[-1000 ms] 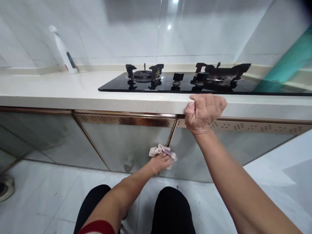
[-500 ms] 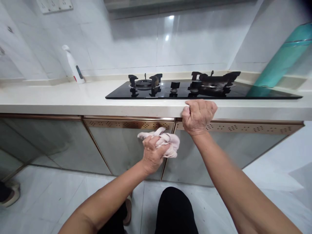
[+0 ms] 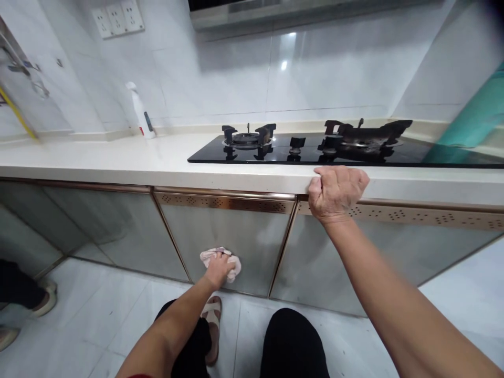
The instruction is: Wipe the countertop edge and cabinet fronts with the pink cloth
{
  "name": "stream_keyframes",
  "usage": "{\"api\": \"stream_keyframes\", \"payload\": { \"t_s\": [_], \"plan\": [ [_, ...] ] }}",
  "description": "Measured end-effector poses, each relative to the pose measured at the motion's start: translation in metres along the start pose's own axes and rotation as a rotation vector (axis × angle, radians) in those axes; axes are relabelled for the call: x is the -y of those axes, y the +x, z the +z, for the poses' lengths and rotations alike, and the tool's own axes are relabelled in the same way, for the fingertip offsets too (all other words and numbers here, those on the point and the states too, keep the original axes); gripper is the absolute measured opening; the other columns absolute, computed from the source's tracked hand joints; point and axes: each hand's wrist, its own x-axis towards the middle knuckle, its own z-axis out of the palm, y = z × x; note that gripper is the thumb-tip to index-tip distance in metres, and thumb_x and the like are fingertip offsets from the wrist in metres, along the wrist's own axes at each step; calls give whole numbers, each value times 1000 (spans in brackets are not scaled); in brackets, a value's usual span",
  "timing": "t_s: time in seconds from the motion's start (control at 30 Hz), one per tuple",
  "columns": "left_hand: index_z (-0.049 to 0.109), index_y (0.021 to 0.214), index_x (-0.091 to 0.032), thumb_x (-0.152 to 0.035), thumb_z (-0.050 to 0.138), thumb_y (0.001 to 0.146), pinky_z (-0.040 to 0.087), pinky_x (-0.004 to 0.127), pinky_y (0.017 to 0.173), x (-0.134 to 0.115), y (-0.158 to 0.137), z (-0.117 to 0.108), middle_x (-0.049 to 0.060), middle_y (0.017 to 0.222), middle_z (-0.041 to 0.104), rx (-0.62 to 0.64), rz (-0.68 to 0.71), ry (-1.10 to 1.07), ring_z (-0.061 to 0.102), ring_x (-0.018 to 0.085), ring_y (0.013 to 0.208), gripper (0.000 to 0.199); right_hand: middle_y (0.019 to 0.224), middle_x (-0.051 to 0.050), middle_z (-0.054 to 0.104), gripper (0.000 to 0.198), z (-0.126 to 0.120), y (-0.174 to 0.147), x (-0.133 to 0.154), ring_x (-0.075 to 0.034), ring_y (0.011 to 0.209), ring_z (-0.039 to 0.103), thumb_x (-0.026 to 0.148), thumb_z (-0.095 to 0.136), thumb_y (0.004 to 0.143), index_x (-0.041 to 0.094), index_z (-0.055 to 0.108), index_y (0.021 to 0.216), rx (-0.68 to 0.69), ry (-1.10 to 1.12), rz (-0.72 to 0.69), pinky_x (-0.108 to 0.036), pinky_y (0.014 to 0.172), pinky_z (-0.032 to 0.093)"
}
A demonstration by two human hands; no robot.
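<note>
My left hand (image 3: 219, 270) grips a pale pink cloth (image 3: 234, 269) and presses it to the lower part of a grey-green cabinet door (image 3: 252, 236). Part of the cloth is covered by the fingers. My right hand (image 3: 337, 192) is closed over the front edge of the white countertop (image 3: 244, 181), just below the black gas hob (image 3: 275, 155). Behind the hob's front edge stand the left burner (image 3: 246, 138) and the right burner (image 3: 362, 135).
A white spray bottle (image 3: 140, 113) stands on the counter against the tiled wall. At the right leans a teal cylinder (image 3: 474, 121). A range hood (image 3: 299, 13) hangs above the hob. Another person's foot (image 3: 46, 299) is on the floor at the left.
My left hand has moved the cloth down and to the left, from near the perforated strip to the lower door. My right hand keeps its hold on the counter edge. The view has shifted left.
</note>
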Motion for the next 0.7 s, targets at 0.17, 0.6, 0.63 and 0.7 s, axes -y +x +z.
{"api": "stream_keyframes", "payload": {
  "t_s": [0.17, 0.6, 0.63, 0.7],
  "plan": [
    [70, 114, -27, -2, 62, 75, 45, 41, 101, -9, -6, -31, 10, 125, 55, -162, -9, -63, 49, 28, 122, 47, 99, -9, 64, 30, -1, 0, 3, -25, 93, 48, 38, 44, 91, 21, 68, 100, 6, 3, -20, -45, 94, 29],
    [65, 121, -27, -17, 67, 78, 39, 47, 115, -121, 45, -266, 9, 142, 42, -1105, 383, -242, 42, 29, 136, 44, 96, -7, 68, 23, -10, 6, 13, -22, 90, 50, 32, 50, 96, 19, 69, 100, -74, -57, -116, -38, 92, 32],
    [65, 123, -28, -16, 69, 76, 37, 49, 116, -124, 52, -271, 9, 147, 40, -1012, 346, -185, 40, 30, 140, 49, 96, -7, 68, 23, -10, 6, 13, -22, 91, 50, 32, 50, 96, 19, 68, 100, -75, -60, -121, -38, 92, 32],
    [62, 129, -29, -18, 72, 73, 34, 56, 116, -127, 62, -276, 10, 155, 37, -782, 294, -90, 36, 34, 144, 58, 97, -7, 69, 23, -11, 6, 14, -22, 91, 51, 32, 50, 97, 20, 68, 101, -70, -60, -128, -37, 93, 32]
  ]
}}
